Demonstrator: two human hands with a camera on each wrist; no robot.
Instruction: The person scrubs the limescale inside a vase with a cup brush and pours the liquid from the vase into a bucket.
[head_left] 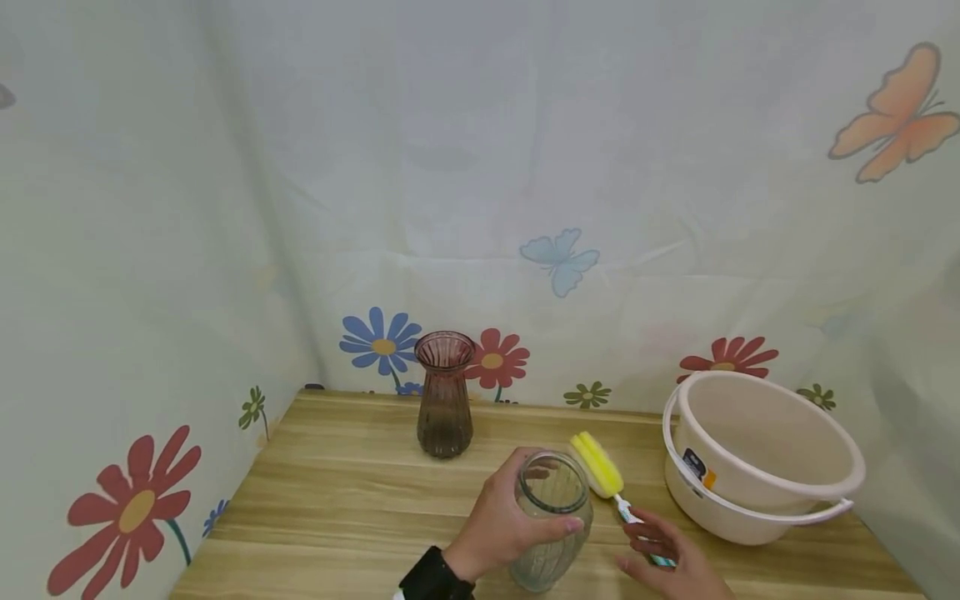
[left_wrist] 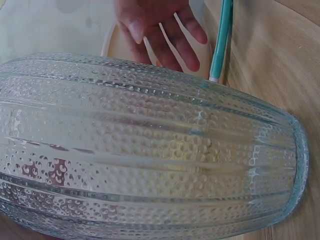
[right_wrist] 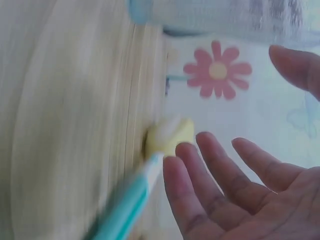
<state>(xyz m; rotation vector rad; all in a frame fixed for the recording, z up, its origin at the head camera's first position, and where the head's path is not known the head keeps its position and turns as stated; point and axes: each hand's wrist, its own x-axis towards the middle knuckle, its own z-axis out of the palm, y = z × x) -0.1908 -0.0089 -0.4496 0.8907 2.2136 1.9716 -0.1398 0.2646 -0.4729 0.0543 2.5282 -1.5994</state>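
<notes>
My left hand [head_left: 495, 521] grips a clear glass vase [head_left: 551, 542] near its upper part, thumb across the front and fingers around the back. In the left wrist view the vase [left_wrist: 150, 145] shows dimpled, ribbed glass, its base close to the wooden surface. A bottle brush [head_left: 602, 465] with a yellow sponge head lies on the table just right of the vase. My right hand [head_left: 671, 554] hovers over its teal and white handle, fingers spread and holding nothing. In the right wrist view those fingers [right_wrist: 220, 175] stand apart from the handle [right_wrist: 125, 207].
A purple-tinted ribbed glass vase [head_left: 444, 400] stands upright at the back of the wooden table [head_left: 337, 500]. To the right is a pale bucket [head_left: 720, 521] with a basin [head_left: 772, 442] set in it. A flower-printed curtain [head_left: 450, 167] hangs behind and at both sides.
</notes>
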